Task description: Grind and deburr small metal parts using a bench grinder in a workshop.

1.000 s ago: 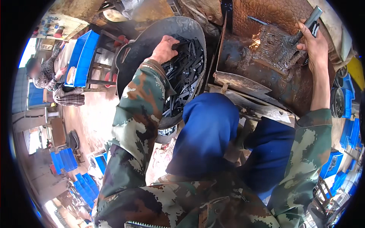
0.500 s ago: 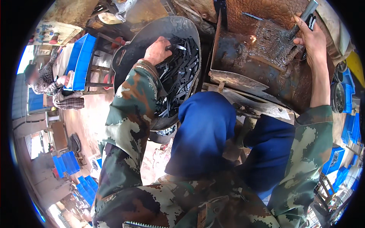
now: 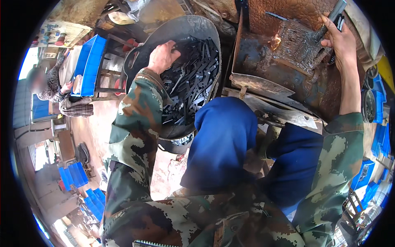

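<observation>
L hand (image 3: pixel 163 57) is down in the round metal basin (image 3: pixel 135 61), fingers curled over the heap of dark flat metal strips (image 3: pixel 191 84). Looks like it's closing on a few strips, but can't tell how many or if any are actually pinched; palm faces down and hides the grip. R hand (image 3: pixel 339 41) is up on the far side of the basin, wrapped tight around a dark bar-shaped handle (image 3: pixel 331 18) that sticks up from the rusty machine bed (image 3: pixel 302 45). A small orange glow or spark (image 3: pixel 275 41) shows on the bed, between basin and handle.

Risks, as I judge them:
- Strips are thin w/ raw edges and lie tangled. Bare L hand pulling one out could get cut, or drag extras that drop off the basin's near rim onto the blue-clad knees (image 3: pixel 224 140).
- Basin sits tilted toward the person; a hard tug could shift the pile or slide it out.
- The glow suggests heat at the bed. Bare R hand is close, so burn or spark risk if it slips down the handle.
- Eyes split between two spots: reaching blind into the basin while working the handle invites a mis-grab.

Left of the basin, blue crates (image 3: pixel 88 66) and another person (image 3: pixel 53 88), well apart.
</observation>
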